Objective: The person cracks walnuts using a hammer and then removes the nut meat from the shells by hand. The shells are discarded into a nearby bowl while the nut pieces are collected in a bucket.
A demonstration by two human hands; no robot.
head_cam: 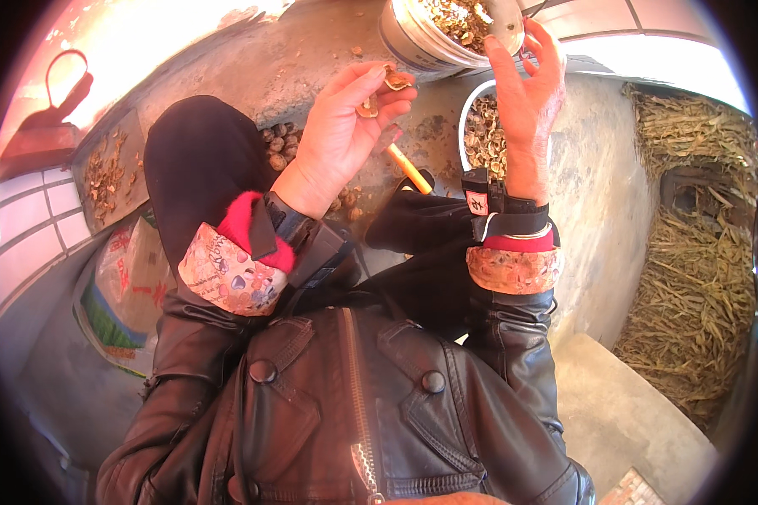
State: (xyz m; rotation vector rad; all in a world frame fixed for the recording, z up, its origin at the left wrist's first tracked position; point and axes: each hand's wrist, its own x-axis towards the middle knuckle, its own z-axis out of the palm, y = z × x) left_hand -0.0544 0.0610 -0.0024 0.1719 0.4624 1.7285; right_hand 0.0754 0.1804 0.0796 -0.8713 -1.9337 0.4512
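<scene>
My left hand [344, 120] holds pieces of broken walnut shell [395, 78] between thumb and fingers, above the floor. Below it slants a yellow tool handle [409, 169], whose upper end is partly hidden by my fingers. At the top, my right hand [527, 88] grips the rim of a white plastic bucket [410, 39], thumb on the inner side and fingers outside; part of the grip is hidden. Shell fragments [461, 24] lie inside that bucket. Beneath my right wrist stands a white-rimmed container [465, 126] holding cracked walnut pieces [485, 136].
Whole walnuts [282, 144] lie beside my left knee, others [348, 201] between my legs. Shell scraps [108, 170] are scattered on a slab at left. A printed sack [129, 290] is near my left elbow. Dry stalks and leaves [688, 284] are piled beyond a concrete edge at right.
</scene>
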